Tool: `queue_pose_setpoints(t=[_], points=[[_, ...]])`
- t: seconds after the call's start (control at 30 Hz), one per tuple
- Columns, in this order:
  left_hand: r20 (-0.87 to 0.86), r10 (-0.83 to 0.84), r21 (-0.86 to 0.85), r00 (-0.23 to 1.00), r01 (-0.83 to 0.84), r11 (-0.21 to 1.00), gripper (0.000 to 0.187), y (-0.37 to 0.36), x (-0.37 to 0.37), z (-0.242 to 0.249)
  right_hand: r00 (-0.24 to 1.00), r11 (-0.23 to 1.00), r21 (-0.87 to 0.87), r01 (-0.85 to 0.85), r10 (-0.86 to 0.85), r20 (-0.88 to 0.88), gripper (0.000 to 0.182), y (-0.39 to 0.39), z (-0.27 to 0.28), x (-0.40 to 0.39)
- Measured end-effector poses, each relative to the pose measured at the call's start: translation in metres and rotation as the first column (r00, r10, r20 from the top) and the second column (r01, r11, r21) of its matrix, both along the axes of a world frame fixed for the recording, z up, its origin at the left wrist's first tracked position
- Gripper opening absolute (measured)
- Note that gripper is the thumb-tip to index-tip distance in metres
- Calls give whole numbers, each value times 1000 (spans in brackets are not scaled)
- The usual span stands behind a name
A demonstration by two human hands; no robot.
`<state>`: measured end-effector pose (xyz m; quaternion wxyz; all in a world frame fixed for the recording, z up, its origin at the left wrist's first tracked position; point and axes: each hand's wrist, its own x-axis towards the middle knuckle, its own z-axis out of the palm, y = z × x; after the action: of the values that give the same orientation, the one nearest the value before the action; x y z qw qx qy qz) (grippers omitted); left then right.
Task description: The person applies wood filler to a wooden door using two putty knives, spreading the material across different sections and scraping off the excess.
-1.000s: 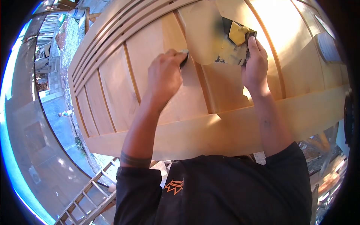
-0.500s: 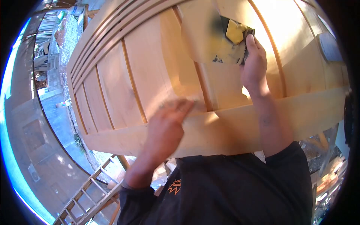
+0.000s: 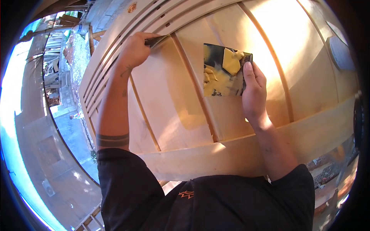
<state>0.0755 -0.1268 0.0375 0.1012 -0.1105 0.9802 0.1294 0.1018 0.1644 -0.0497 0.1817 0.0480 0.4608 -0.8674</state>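
A square dark board (image 3: 223, 81), smeared with yellow paste (image 3: 232, 61), is gripped at its right edge by my right hand (image 3: 255, 92), with the thumb on top. My left hand (image 3: 135, 48), up at the upper left, is closed round a thin dark scraper (image 3: 156, 39). The scraper's tip touches the wooden panel (image 3: 150, 81) near the top end of a brown groove (image 3: 192, 86). A darker yellowish band runs down the panel left of that groove.
Slatted strips (image 3: 115, 50) run along the panel's upper left side. A white round container (image 3: 341, 54) is at the right edge. Part of a ladder (image 3: 90, 220) shows at the lower left, and wood pieces (image 3: 327, 177) lie at the lower right.
My left hand has moved up and left from the panel's lower edge to its upper part. The board in my right hand is lower, and its paste-covered face shows more clearly.
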Motion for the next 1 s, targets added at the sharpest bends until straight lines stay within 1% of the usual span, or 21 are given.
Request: queue_pose_setpoints(t=[0.1,0.2,0.23,0.27,0.3,0.33,0.37,0.4,0.5,0.53,0.57,0.63,0.7,0.73,0.77,0.83,0.9,0.93,1.0], points=[[25,5,62,1000,-7,998,48,-9,-8,-6,1000,1000,24,-6,7,-17,33,1,2,0],[0,-46,6,999,46,999,48,-10,-9,-6,999,998,36,51,-51,3,33,-4,3,1],[-5,-66,-4,998,66,998,48,-7,-8,-6,999,996,79,41,-40,-8,32,-3,2,1],[-21,-49,22,999,49,999,48,-3,-7,-8,1000,991,128,29,-27,-16,32,-1,0,0],[-50,-137,-51,989,135,990,48,-22,-10,-23,1000,984,179,9,-6,-18,32,0,-2,1],[-40,-89,-31,995,88,996,48,-14,-7,-23,996,989,121,87,-82,-46,32,-6,-1,2],[-36,-45,-19,998,44,999,49,-8,-9,-19,997,991,117,68,-63,-47,32,-6,-5,1],[-51,-142,-12,989,142,990,50,-11,-11,-20,998,993,110,52,-46,-49,32,-5,-8,0],[63,-94,63,994,90,994,52,-9,-2,-18,999,995,102,-5,9,-30,32,1,-6,2],[114,-77,58,991,71,996,52,0,7,-13,998,994,112,-16,23,-59,32,3,-7,0],[127,-104,141,986,86,986,52,7,21,-13,996,993,119,-25,35,-88,33,5,-8,-2],[143,-165,297,976,117,948,52,23,52,-16,997,990,143,-16,27,-78,34,7,-9,-3],[147,-145,158,979,121,980,51,64,88,-3,998,989,148,2,8,-65,34,7,-9,-4],[164,-126,162,978,100,982,51,82,105,2,998,994,106,-3,9,-57,35,8,-9,-4],[180,-108,166,978,78,983,50,97,120,5,999,994,112,-11,15,-42,35,9,-9,-4],[80,-145,133,986,134,982,47,120,149,4,999,992,127,-28,30,-15,35,10,-8,-5],[67,-56,167,996,44,985,44,147,169,9,1000,998,69,-10,11,-19,35,8,-7,-4],[118,-9,196,993,-14,980,43,157,177,12,1000,999,38,2,-2,-22,35,7,-7,-4],[179,-15,214,984,-24,977,43,169,189,19,999,999,50,-4,6,-32,35,7,-11,-4]])
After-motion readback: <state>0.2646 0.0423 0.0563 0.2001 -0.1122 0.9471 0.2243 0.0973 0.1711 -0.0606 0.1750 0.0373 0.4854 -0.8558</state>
